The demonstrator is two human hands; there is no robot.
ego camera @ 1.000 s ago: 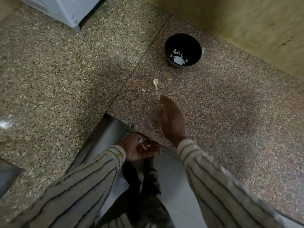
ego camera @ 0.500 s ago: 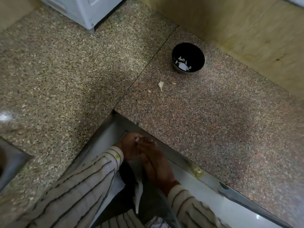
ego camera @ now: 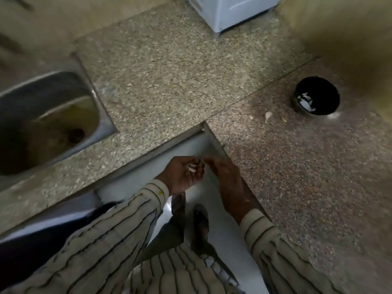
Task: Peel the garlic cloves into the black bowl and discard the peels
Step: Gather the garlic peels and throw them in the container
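The black bowl point(ego camera: 317, 96) stands far right on the reddish granite counter, with white peeled garlic in its bottom. A loose garlic clove point(ego camera: 268, 116) lies on the counter just left of it. My left hand point(ego camera: 183, 175) is palm up below the counter's inner corner, fingers cupped around several pale garlic peels point(ego camera: 192, 167). My right hand point(ego camera: 228, 178) is beside it, fingertips reaching to the left palm's edge; whether they pinch anything is blurred.
A steel sink point(ego camera: 48, 122) is set in the grey speckled counter point(ego camera: 161, 81) at left. A white appliance point(ego camera: 231, 11) stands at the back. My legs and feet are over a white floor point(ego camera: 222, 234) below the hands.
The view swung left, bringing the sink into sight. My right hand left the counter and came down beside my left hand, which still cups the peels.
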